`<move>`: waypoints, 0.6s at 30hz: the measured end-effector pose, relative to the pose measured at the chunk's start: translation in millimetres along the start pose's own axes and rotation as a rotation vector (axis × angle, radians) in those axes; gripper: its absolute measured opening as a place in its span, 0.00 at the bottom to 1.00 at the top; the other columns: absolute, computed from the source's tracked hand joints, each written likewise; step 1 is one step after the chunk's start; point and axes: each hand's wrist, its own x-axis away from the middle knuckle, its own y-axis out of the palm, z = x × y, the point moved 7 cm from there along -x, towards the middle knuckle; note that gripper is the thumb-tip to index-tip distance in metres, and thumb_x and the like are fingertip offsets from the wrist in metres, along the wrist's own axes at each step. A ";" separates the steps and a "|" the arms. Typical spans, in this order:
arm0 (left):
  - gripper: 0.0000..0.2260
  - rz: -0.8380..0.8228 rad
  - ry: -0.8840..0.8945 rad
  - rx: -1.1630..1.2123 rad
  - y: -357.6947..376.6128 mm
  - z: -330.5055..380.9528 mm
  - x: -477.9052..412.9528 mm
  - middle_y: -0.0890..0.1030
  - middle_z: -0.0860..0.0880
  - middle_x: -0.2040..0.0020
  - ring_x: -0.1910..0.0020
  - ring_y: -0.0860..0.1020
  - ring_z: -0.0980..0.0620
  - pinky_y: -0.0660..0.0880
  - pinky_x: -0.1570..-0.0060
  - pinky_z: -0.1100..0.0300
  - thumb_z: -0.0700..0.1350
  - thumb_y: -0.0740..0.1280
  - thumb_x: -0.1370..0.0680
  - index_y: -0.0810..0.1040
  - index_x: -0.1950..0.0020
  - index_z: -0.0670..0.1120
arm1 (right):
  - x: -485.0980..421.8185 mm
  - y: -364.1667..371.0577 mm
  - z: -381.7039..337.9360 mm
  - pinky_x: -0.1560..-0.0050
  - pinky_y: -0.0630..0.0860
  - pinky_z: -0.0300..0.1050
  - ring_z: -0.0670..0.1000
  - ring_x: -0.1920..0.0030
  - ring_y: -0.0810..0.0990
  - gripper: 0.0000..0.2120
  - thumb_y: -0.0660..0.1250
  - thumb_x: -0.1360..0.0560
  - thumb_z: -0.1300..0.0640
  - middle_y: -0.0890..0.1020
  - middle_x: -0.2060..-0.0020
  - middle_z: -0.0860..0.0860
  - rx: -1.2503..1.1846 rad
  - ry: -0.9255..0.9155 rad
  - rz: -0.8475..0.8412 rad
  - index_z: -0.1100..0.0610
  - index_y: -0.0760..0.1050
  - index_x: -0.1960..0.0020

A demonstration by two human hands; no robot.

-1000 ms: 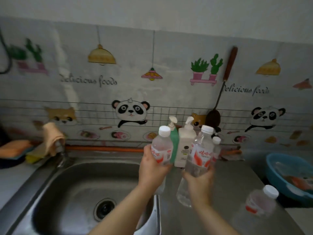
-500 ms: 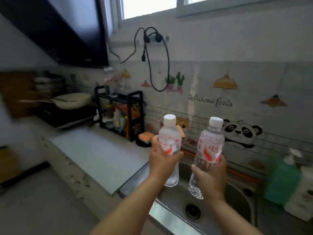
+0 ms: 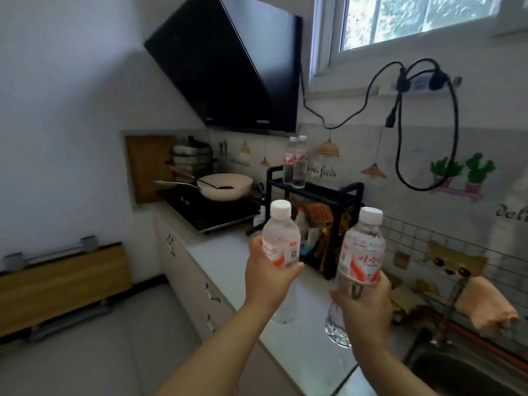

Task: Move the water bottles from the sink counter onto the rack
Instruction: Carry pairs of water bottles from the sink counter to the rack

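Note:
My left hand [image 3: 267, 281] grips a clear water bottle [image 3: 280, 238] with a white cap and a red-and-white label, held upright above the white counter. My right hand [image 3: 364, 307] grips a second water bottle [image 3: 360, 252] of the same kind, also upright, just right of the first. Beyond them stands a black two-tier rack [image 3: 347, 192] against the wall. Two more water bottles [image 3: 295, 164] stand side by side on its top shelf at the left end. The rack's lower shelf holds several kitchen items, partly hidden behind my bottles.
A cream wok [image 3: 225, 185] sits on a black hob [image 3: 211, 211] left of the rack, under a black hood [image 3: 228, 67]. The white counter [image 3: 300, 338] runs toward the sink [image 3: 471, 375] at bottom right. A peach cloth [image 3: 485, 307] hangs on the tap. Cables [image 3: 400, 110] dangle from a wall socket.
My view has swung left from the sink to the rack and hob. Both hands have carried their bottles away from the sink area, over the counter and closer to the rack.

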 end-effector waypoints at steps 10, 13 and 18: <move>0.30 -0.025 0.023 0.031 -25.9 -52.6 -139.3 0.74 0.53 0.46 0.47 0.73 0.53 0.71 0.48 0.60 0.43 0.78 0.34 0.65 0.37 0.46 | -68.6 117.0 -16.0 0.37 0.71 0.53 0.54 0.38 0.72 0.38 0.75 0.36 0.68 0.73 0.40 0.53 -0.011 -0.044 0.018 0.53 0.62 0.32; 0.30 -0.052 0.016 0.081 -9.4 -63.5 -182.0 0.73 0.54 0.46 0.48 0.72 0.55 0.71 0.48 0.60 0.43 0.77 0.33 0.65 0.37 0.47 | -105.9 142.2 -18.7 0.37 0.72 0.57 0.56 0.37 0.72 0.39 0.77 0.38 0.67 0.73 0.38 0.55 -0.001 -0.078 0.059 0.55 0.63 0.32; 0.28 -0.083 0.041 0.125 31.2 -77.3 -266.6 0.74 0.54 0.48 0.49 0.74 0.54 0.72 0.49 0.59 0.42 0.78 0.34 0.64 0.44 0.52 | -180.5 182.2 -19.4 0.38 0.73 0.55 0.56 0.37 0.73 0.39 0.77 0.38 0.66 0.73 0.38 0.56 -0.032 -0.135 0.108 0.55 0.63 0.33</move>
